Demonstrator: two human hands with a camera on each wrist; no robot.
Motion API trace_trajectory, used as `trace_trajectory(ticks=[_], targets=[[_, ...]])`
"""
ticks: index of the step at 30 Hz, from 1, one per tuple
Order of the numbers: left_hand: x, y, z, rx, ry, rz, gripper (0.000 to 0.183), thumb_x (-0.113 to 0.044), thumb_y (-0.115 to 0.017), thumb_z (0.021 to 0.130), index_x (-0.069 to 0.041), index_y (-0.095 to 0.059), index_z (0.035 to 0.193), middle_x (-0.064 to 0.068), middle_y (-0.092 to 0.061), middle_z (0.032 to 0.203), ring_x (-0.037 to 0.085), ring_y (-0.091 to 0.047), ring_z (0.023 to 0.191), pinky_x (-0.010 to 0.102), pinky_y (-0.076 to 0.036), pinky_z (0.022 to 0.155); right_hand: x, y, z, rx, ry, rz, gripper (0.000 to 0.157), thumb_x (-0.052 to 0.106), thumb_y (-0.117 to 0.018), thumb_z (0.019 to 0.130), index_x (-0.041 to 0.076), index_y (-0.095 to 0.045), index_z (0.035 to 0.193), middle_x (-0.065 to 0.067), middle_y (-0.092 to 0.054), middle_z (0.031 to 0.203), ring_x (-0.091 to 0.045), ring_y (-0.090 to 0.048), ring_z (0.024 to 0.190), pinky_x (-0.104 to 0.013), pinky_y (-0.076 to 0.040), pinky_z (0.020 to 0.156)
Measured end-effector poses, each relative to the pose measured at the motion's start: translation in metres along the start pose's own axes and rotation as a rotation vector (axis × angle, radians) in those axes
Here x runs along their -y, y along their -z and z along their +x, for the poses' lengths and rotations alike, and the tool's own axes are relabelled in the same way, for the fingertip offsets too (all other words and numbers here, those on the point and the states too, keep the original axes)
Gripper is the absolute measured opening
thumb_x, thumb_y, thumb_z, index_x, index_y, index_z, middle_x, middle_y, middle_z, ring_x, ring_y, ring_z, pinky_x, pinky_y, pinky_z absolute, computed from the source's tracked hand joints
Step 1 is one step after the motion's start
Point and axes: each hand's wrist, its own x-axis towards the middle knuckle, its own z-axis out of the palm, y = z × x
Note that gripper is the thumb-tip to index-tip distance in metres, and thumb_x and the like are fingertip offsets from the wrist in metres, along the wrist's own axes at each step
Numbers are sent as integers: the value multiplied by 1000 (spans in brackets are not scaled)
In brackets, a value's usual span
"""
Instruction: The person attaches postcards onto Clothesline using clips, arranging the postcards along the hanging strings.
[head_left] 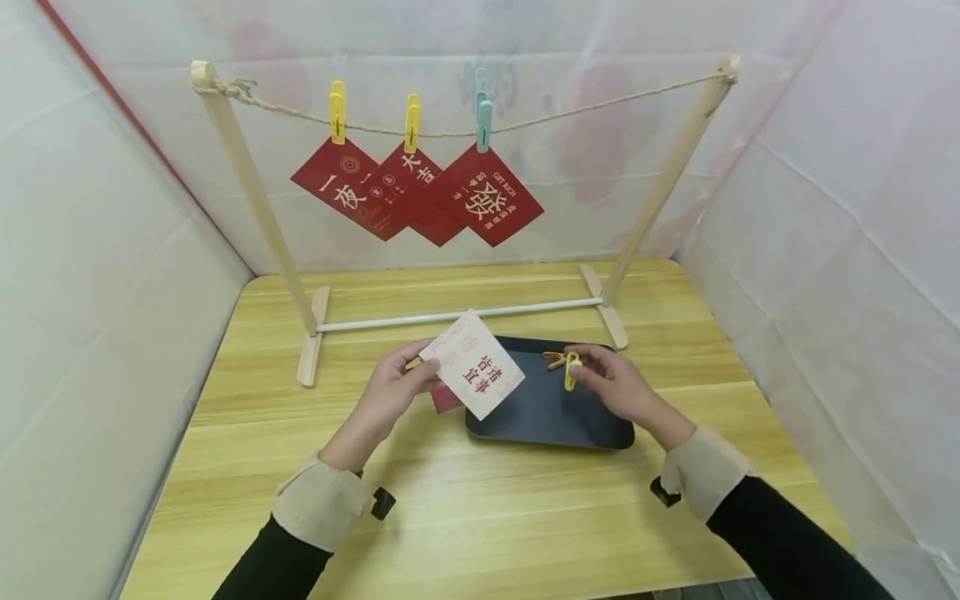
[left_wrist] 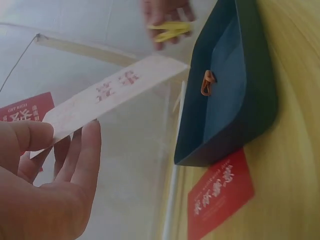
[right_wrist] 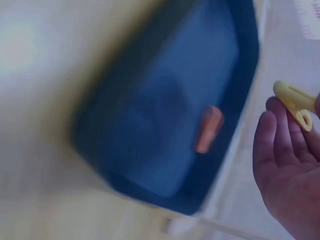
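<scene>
My left hand [head_left: 395,382] pinches a white card [head_left: 474,360] with red characters by its left corner, tilted above the table. Thumb on one face and fingers behind show in the left wrist view. My right hand [head_left: 617,382] holds a yellow clothespin [head_left: 572,371] between thumb and fingers, over the right part of a dark tray [head_left: 543,408]. Inside the tray lies an orange clothespin [left_wrist: 207,82]. A red card [left_wrist: 220,192] lies on the table beside the tray, mostly covered by the white card in the head view.
Behind the tray stands a wooden frame with left post [head_left: 255,196], right post [head_left: 667,183] and white crossbar [head_left: 450,317]. Its twine [head_left: 592,108] carries three overlapping red cards [head_left: 491,196], clipped by two yellow clothespins [head_left: 337,112] and a light-blue clothespin [head_left: 483,125]. Pale sheets enclose the table.
</scene>
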Motion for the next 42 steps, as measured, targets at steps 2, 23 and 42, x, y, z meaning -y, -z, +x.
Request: trace_trajectory(ticks=[2,23,42], targets=[[-5,-4,6,-3,-6,11,36,-5,-55,100,-2,-58,136,22,-63,124,24,-71,97,40,-59,88,13,13,5,-42,25,-47,45,34,-54,103,13,-50,143,-12,-66,115,-29,-65,100,-44,-57,82],[-55,-40,63,-65,-116,0,31,-8,-57,99,-4,-62,130,13,-61,122,26,-68,102,45,-57,91,121,78,49,-490,250,-216,28,28,-63,99,9,-71,118,-9,-71,97,-8,-60,77,-17,-46,67],[-82,-52,94,-56,-166,29,30,-11,-58,99,-9,-63,128,10,-62,122,26,-66,104,46,-57,91,191,117,72,-563,286,-188,23,27,-69,95,9,-76,107,0,-74,92,-9,-62,72,-21,-47,64]])
